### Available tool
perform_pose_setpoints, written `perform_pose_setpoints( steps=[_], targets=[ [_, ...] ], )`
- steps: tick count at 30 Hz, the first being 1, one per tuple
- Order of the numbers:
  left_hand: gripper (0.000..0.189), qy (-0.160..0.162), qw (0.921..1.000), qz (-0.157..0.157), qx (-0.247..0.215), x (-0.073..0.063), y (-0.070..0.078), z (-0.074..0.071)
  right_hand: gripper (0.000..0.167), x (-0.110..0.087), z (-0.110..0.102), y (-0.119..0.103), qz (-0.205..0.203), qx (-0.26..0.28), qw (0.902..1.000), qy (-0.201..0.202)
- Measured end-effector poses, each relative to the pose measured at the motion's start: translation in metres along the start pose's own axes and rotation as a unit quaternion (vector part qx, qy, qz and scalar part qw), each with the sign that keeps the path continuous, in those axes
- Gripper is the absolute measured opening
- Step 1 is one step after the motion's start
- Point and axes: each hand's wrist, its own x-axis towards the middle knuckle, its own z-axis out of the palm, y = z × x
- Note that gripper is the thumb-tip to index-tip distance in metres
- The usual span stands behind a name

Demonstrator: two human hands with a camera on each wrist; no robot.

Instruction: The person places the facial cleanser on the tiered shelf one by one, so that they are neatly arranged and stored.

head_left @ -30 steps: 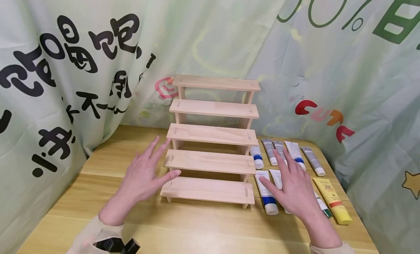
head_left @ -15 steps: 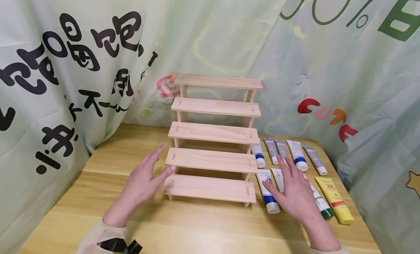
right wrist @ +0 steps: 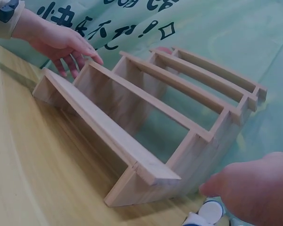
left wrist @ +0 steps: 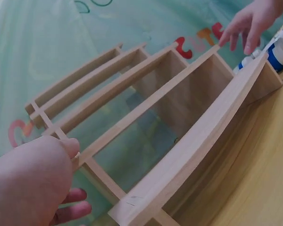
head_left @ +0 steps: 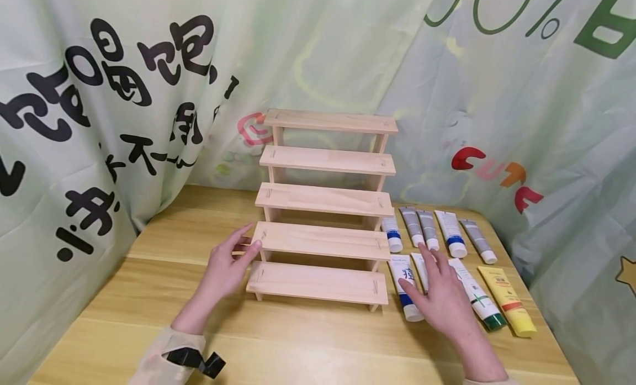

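Note:
A five-step-like wooden display rack (head_left: 323, 199) stands on the table, its tiers rising toward the back. At its left side is my left hand (head_left: 224, 269); the thumb meets or nearly meets the end of the second tier from the bottom, and the other fingers hang loosely outside it. My right hand (head_left: 444, 296) hovers with spread, relaxed fingers over squeeze tubes to the right of the rack, holding nothing. Under and beside it lie a white tube with a blue band (head_left: 404, 285), a white and green tube (head_left: 479, 296) and a yellow tube (head_left: 507, 299).
Farther back on the right lie grey tubes (head_left: 478, 240) and another white and blue tube (head_left: 450, 233). The wooden table (head_left: 164, 296) extends left and in front of the rack. Printed curtains (head_left: 338, 53) hang close behind and along both sides.
My left hand has moved in against the rack's left side, its fingers less spread. The right hand has sunk slightly over the tubes. Rack and tubes stay in place; the view shifted a little.

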Motion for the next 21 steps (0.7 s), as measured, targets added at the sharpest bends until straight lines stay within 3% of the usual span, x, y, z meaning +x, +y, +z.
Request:
perform_pose_setpoints(
  steps=[8, 13, 21],
  targets=[
    [0.046, 0.022, 0.9984, -0.027, -0.045, 0.003, -0.001, 0.007, 0.091, -0.002, 0.005, 0.005, 0.023, 0.004, 0.9997, -0.001],
    [0.043, 0.018, 0.9961, -0.042, -0.076, 0.006, 0.002, 0.011, 0.09, -0.004, 0.004, 0.007, 0.044, 0.001, 0.999, -0.005],
    [0.038, 0.041, 0.9929, -0.058, -0.095, 0.006, -0.001, 0.007, 0.082, 0.003, 0.008, -0.001, 0.04, 0.005, 0.9992, -0.005]
  ],
)
